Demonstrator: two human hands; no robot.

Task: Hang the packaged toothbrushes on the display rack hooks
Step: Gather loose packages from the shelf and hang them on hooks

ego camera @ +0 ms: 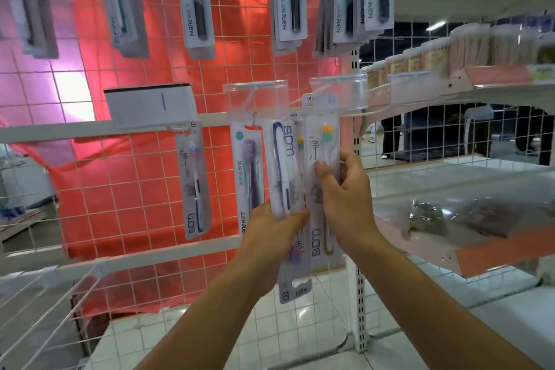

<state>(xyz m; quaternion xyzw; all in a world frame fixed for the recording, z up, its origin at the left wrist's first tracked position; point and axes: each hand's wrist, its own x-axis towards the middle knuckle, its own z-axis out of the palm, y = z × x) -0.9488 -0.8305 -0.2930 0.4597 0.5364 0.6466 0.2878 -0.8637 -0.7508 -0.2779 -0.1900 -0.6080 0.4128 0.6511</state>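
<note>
Several packs are hanging already; my right hand [345, 189] is pinching the clear yellow-headed toothbrush pack [322, 159] at its hook, my left hand [270, 234] clutching spare white-card packs [288, 177].

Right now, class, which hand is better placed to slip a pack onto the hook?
Right hand: it grips the yellow-headed toothbrush pack, whose top reaches the hook. Left hand holds spare packs lower.

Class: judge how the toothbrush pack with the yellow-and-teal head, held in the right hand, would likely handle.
The yellow-headed pack looks thin and flat, so probably light and slightly bendy. Its glossy plastic may slip. The right hand pinches it easily.
</note>
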